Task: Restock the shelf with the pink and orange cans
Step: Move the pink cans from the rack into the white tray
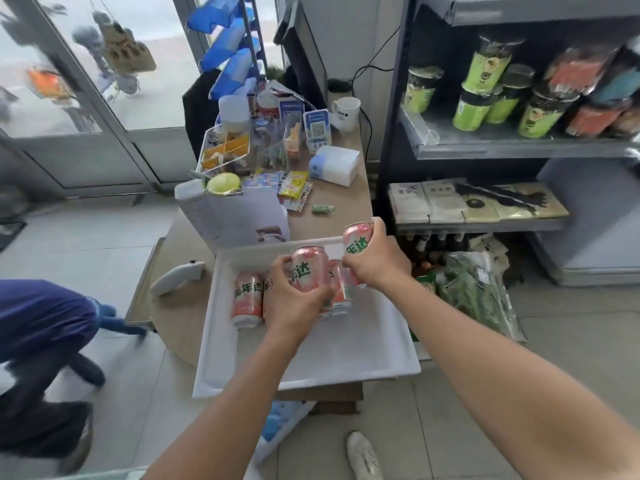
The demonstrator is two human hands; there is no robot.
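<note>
Right, both hands are over the white tray [311, 362] here. The left grip [294, 303] is wrapped round a pink can [307, 268], fingers curled about its side, with the can upright over the middle of the tray. The right grip [377, 261] has a second pink can [358, 239], fingers closed round it. That one is tilted a touch and is up by the tray's far right corner. Down in the tray there's a third can [246, 299] at the left, just beside the left hand, and a fourth can [341, 291] is partly hidden between the two hands. The tray sits on the near end of the wooden surface [339, 199] and overhangs its edge. Further back on that surface are a white mug [346, 112] and a tissue pack [334, 166] among the clutter. The dark shelf [519, 148] stands to the right, well apart from both held cans, with green cups [540, 116] on its upper level. Over on the left is another person in blue [41, 317].
</note>
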